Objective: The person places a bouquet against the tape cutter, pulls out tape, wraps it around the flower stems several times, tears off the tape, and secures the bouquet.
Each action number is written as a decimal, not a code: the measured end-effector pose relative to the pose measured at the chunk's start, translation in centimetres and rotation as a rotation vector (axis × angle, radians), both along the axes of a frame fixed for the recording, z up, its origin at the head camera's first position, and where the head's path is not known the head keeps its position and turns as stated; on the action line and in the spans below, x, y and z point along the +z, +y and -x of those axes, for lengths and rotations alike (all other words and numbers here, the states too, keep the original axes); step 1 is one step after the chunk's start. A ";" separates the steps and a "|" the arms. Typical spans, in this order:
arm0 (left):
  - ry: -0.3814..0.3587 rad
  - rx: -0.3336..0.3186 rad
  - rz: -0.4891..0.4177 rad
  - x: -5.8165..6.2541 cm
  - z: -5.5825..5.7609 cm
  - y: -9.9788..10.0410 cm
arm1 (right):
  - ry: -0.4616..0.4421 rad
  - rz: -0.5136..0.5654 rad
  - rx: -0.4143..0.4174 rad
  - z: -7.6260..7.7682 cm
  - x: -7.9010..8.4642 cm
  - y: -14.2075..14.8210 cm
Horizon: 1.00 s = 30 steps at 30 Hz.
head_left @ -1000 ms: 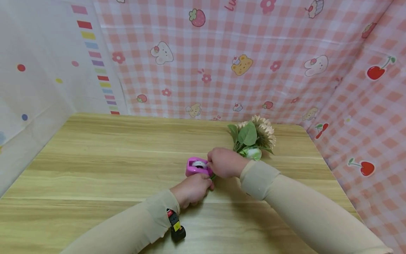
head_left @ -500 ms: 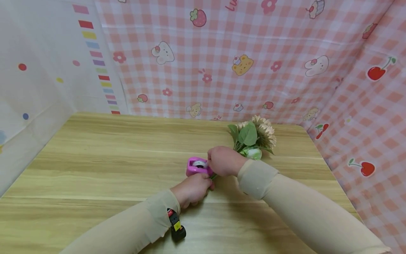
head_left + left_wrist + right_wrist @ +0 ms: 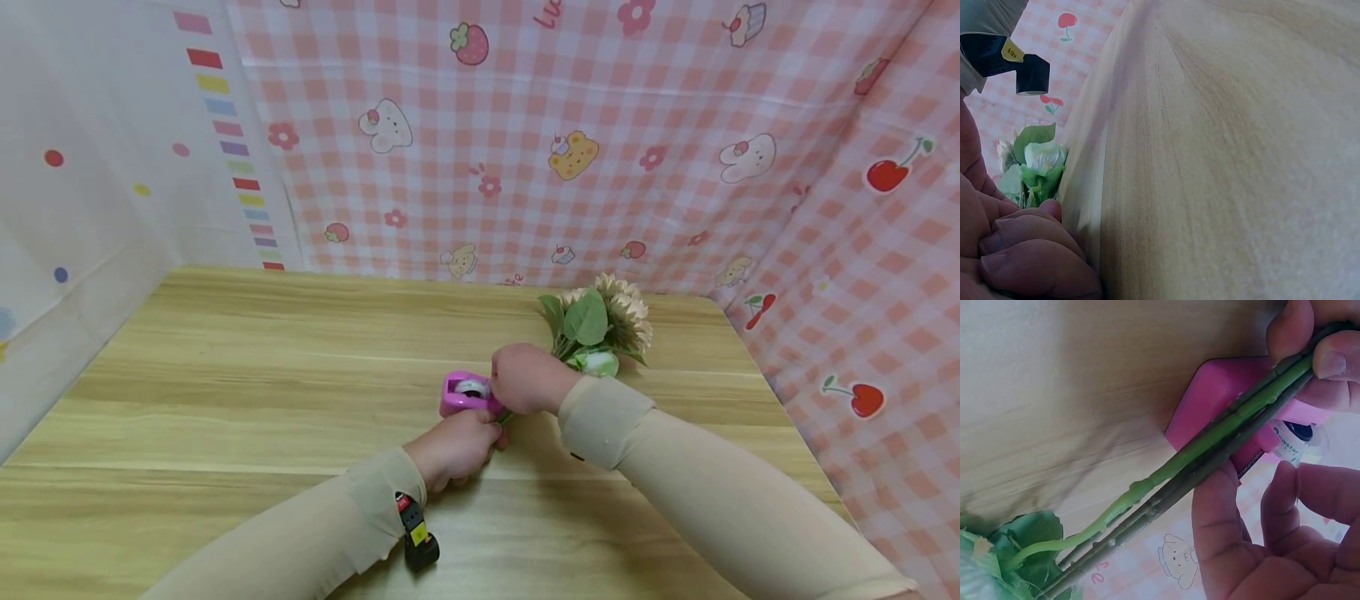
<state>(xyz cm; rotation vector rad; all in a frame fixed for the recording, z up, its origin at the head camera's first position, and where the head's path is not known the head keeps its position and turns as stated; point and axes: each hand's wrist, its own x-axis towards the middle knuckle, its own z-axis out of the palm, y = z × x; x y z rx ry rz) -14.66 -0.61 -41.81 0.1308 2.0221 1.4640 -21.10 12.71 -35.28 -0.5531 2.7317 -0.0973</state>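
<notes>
My left hand [image 3: 459, 446] grips the lower ends of a bunch of artificial flower stems [image 3: 1191, 459], just in front of a pink tape dispenser [image 3: 455, 402]. The stems, green and brown, run past the dispenser towards pale flowers [image 3: 628, 310] and a white-green bud [image 3: 1044, 157]. Over the dispenser's right end, my right hand [image 3: 534, 379] pinches thumb and finger together beside the tape roll [image 3: 1291, 442], seemingly on the clear tape's end, which hardly shows. Another of its fingers [image 3: 1215, 509] reaches to the stems and the toothed cutter. Curled left fingers [image 3: 1032, 250] fill the left wrist view's lower corner.
A wooden table [image 3: 247, 375] lies under everything. Pink checked cloth [image 3: 517, 150] hangs behind it and at the right, with white cloth [image 3: 82, 208] at the left. A black camera [image 3: 420, 546] is strapped to the left wrist.
My right hand and sleeve have shifted very slightly up and to the left. The left hand, dispenser and flowers stay in place.
</notes>
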 end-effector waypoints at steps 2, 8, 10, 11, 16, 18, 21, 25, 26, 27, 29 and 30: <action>0.003 -0.001 -0.005 0.0 0.0 0.0 | 0.005 0.008 -0.012 0.0 0.0 0.0; 0.024 0.000 -0.012 -0.2 0.0 0.0 | 0.018 0.023 -0.050 -0.2 -0.1 -0.3; 0.026 0.002 -0.018 -0.2 0.0 0.0 | 0.021 0.018 -0.059 -0.2 -0.2 -0.4; 0.025 0.003 -0.019 -0.2 0.0 0.0 | 0.022 0.016 -0.066 -0.2 -0.2 -0.5; 0.017 0.004 -0.021 -0.2 0.0 0.0 | 0.029 0.007 -0.081 -0.3 -0.3 -0.8; 0.014 0.003 -0.019 -0.2 0.0 0.0 | 0.033 0.007 -0.081 -0.3 -0.3 -0.8; 0.009 0.001 -0.016 -0.2 0.0 0.0 | 0.029 0.023 -0.097 -0.4 -0.3 -0.7; 0.013 0.004 -0.017 -0.2 0.0 0.0 | 0.015 0.056 -0.121 -0.4 -0.2 -0.6; 0.016 0.005 -0.019 -0.2 -0.1 0.0 | 0.010 0.065 -0.126 -0.4 -0.2 -0.5; 0.020 0.007 -0.021 -0.2 -0.1 0.0 | 0.006 0.071 -0.130 -0.4 -0.2 -0.4; 0.028 0.011 -0.021 -0.2 -0.1 0.1 | -0.003 0.086 -0.141 -0.5 -0.2 -0.3; 0.034 0.012 -0.019 -0.2 -0.1 0.1 | -0.006 0.091 -0.144 -0.4 -0.2 -0.2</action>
